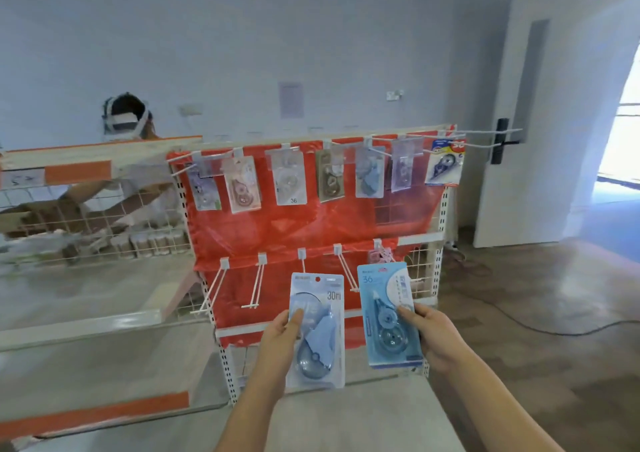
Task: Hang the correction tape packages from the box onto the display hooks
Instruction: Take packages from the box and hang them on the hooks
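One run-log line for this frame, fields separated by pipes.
left hand: holds 30m package | right hand: holds 36 package | lower hooks: mostly bare | top row: hung packages

Lighting: bright, even daylight, admitted through the open doorway (620,139) at 3 o'clock, where the opening is blown out to white. A cool bluish cast is laid over the wall (242,35). Glare: a pale sheen is seen on the floor (540,278) near the doorway, and reflections on the red backing sheet (294,223). Shadows: soft and faint. Sharpness: moderate overall; smearing is noted at 9 o'clock on the wire shelving (86,216). Distortion: wide-angle bowing is shown at the edges, the door (554,105) being bent inward.
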`<state>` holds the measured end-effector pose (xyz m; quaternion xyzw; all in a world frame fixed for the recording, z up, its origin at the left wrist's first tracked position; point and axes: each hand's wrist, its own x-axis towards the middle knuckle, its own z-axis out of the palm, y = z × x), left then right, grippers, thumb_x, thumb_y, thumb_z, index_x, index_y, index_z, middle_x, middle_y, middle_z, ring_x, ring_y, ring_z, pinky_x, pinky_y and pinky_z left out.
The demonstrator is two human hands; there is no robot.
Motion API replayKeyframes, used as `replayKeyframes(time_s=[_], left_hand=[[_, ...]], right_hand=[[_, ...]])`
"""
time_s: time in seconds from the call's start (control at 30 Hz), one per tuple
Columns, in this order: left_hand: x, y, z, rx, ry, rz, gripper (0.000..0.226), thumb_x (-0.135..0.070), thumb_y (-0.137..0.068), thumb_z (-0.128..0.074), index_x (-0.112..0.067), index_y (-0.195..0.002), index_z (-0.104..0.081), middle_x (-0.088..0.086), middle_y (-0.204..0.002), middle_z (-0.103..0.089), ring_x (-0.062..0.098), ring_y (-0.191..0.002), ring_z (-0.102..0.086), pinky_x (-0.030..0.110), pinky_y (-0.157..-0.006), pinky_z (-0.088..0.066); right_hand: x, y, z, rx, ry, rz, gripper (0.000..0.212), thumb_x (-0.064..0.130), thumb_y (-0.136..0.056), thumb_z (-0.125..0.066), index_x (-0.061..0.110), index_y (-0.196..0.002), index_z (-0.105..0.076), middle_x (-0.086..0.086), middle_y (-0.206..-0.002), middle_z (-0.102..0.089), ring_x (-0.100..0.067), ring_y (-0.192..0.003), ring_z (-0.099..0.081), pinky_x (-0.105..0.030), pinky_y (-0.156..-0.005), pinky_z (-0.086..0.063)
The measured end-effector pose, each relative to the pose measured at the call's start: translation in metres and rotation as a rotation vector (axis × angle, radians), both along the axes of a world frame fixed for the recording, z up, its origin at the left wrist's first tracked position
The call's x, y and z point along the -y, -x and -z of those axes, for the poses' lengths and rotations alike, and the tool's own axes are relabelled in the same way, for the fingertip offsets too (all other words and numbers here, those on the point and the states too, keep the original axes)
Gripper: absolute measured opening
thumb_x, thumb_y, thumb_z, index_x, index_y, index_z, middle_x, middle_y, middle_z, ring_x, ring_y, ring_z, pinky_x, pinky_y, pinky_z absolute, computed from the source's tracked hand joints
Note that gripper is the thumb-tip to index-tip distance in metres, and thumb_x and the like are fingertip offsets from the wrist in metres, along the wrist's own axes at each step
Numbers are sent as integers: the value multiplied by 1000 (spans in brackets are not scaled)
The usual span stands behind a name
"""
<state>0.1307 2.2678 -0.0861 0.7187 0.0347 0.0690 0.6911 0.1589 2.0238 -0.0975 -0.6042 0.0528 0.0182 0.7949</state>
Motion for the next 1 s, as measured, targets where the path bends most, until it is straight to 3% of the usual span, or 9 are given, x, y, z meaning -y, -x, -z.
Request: replayKeyframes(time_s=[0.1,0.27,0.37,0.47,0.63,0.73,0.83,1.0], left_hand=[[16,-21,-8,23,10,31,33,-35,-96,-51,-5,-96,-65,7,-89,-65,15,-82,-56,21,-68,-42],[54,-59,-18,72,37,25,34,-33,-95,-53,-2,-94,-66,6,-85,-64,15,-79,-56,26,-70,-42],[81,-88,-25,98,49,40,37,-37,-94,-54,0,-92,-63,10,-85,-60,21,-81,-53,34,-76,-41],[115,-117,-42,127,67,24,26,-35,-95,-54,-13,-82,-60,2,-78,-57,12,-75,-50,26,-71,-41],[165,-168,-62,198,32,28,31,-36,-95,-52,-9,-81,-57,3,-74,-52,16,-74,-46,27,-67,-37],[188,-194,-76,218,-5,19,30,-35,-96,-51,-15,-74,-54,-3,-69,-49,10,-69,-44,22,-64,-36],[202,-219,-88,233,-17,-9,30,-37,-96,-50,-10,-88,-61,0,-81,-57,11,-77,-49,23,-69,-39],[213,-247,-111,284,-36,-43,23,-36,-97,-49,-20,-85,-60,-5,-76,-54,7,-73,-47,20,-67,-37]], right_hand=[[14,-6,-13,35,-14,46,12,7,-91,-57,2,-99,-65,-13,-89,-74,-25,-76,-71,-36,-66,-60],[50,-30,-24,58,-14,122,16,15,-86,-63,2,-95,-66,-17,-92,-72,-32,-83,-68,-48,-83,-55],[77,-53,-28,70,-19,151,13,16,-86,-64,4,-90,-66,-14,-88,-73,-29,-79,-68,-44,-79,-56],[108,-80,-36,75,-29,136,13,15,-88,-62,4,-93,-66,-14,-88,-73,-27,-75,-69,-41,-74,-57],[159,-125,-56,122,-19,78,12,17,-91,-60,7,-95,-64,-7,-83,-74,-23,-72,-71,-33,-57,-58],[180,-155,-61,127,-6,40,20,18,-90,-60,2,-103,-63,-13,-92,-74,-29,-80,-71,-38,-64,-59],[193,-183,-62,117,4,-15,23,17,-90,-60,1,-105,-63,-17,-97,-72,-34,-86,-70,-41,-69,-59],[194,-210,-59,97,3,-64,21,14,-90,-60,1,-106,-63,-18,-98,-72,-34,-85,-69,-43,-73,-59]])
